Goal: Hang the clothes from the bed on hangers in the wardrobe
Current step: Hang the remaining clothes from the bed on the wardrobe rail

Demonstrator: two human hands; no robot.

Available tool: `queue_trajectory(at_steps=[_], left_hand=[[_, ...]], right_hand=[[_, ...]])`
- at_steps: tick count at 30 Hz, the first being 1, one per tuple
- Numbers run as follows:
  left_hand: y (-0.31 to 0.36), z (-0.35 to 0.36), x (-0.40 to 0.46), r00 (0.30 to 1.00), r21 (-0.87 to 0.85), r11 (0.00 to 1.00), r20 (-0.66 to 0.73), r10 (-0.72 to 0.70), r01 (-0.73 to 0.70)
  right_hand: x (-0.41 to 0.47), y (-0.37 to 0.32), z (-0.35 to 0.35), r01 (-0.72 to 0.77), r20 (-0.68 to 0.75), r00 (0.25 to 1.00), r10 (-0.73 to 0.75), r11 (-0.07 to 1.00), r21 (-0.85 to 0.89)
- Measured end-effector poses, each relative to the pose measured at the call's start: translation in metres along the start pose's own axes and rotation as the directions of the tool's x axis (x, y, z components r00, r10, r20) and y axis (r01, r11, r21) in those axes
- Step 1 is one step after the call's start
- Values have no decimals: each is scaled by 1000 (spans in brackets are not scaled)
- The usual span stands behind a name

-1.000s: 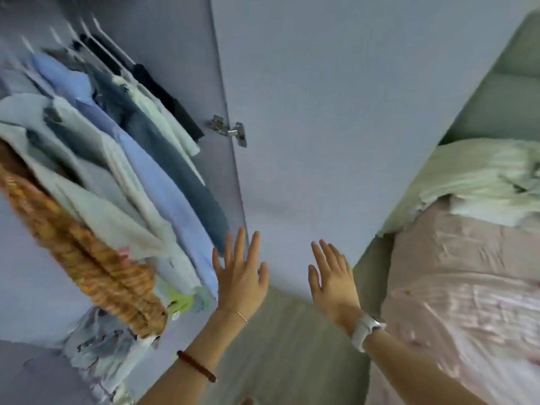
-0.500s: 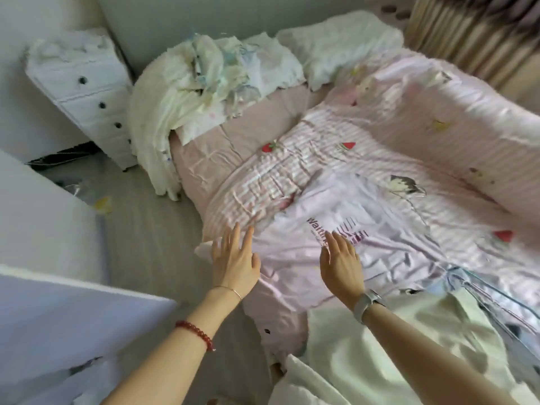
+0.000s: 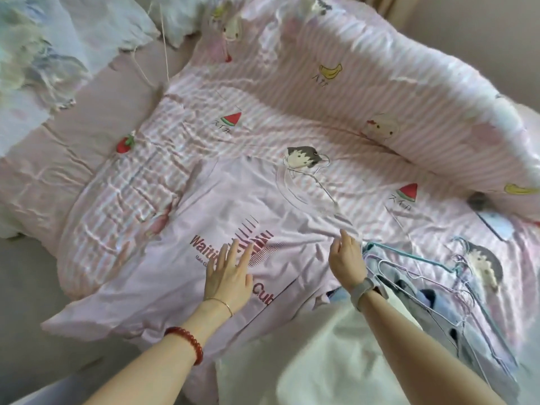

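Fingers [image 3: 233,252] of the left hand [image 3: 229,277] lie straight and spread, flat over the red print of the pink T-shirt [image 3: 204,235]; nothing gripped. Right hand [image 3: 347,260] at 3 o'clock of the left, fingers loosely bent toward the shirt's right edge; motion blur there, so I cannot tell whether they pinch fabric or only touch it.

Pink T-shirt lies spread on the striped duvet [image 3: 336,112], front up, collar toward 12 o'clock, hem toward the person. A clear hanger [image 3: 304,176] rests at the shirt's collar, 1 o'clock of the right hand. More wire hangers [image 3: 415,282] lie tangled on a blue-grey garment [image 3: 467,331] at 4 o'clock of the right hand. A white garment [image 3: 336,355] lies under the right forearm, at 6 o'clock. Wardrobe not in view.

Judgement: step in hand is picking up the next garment, probably the pink shirt. To do it well: take one hanger free of the tangle first, or use the clear one at the collar; lift the shirt by both shoulders, not the middle; feed the hanger up from the hem so the neck does not stretch. Risk: dragging neighbouring hangers along.
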State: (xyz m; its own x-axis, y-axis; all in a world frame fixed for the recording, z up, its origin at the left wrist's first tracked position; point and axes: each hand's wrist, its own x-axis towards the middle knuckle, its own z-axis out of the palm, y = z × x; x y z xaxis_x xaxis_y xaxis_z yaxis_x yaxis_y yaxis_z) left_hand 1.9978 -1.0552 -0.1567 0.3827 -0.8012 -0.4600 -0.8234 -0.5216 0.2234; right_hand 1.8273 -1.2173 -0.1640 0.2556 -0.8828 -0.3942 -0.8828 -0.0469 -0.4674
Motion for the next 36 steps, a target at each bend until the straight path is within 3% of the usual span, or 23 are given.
queue_trajectory(at_steps=[7,9,15,18,22,27,29,31,34,36], left_hand=[[-23,41,43,986,198,978,135,-99,71],[-30,48,47,994,248,968,88,-59,36],[-33,54,49,988,285,958,134,-78,37],[-30,46,51,977,259,964,188,-103,52],[-32,30,50,966,214,976,244,-84,31],[-34,-13,41,997,-60,996,49,-57,60],[-33,-45,37,991,-163,986,-124,-50,29],[-37,-84,31,939,-227,974,-339,-57,-23],[-53,-141,15,822,-132,991,-568,-48,-34],[-67,-171,-3,844,-62,998,-536,-21,-15]], right_hand=[[92,20,18,-89,-18,996,89,996,33],[107,23,21,-111,35,993,110,993,35],[125,23,14,-181,116,976,185,982,-47],[121,15,9,-177,148,975,165,982,67],[95,-4,6,-81,14,997,80,991,107],[48,-35,-10,75,-171,983,-61,994,76],[31,-53,-26,160,-180,973,-148,985,57],[16,-74,-42,263,-149,956,-252,963,60],[-11,-111,-61,437,-156,888,-432,899,0],[-31,-137,-68,528,-170,837,-521,849,-2]])
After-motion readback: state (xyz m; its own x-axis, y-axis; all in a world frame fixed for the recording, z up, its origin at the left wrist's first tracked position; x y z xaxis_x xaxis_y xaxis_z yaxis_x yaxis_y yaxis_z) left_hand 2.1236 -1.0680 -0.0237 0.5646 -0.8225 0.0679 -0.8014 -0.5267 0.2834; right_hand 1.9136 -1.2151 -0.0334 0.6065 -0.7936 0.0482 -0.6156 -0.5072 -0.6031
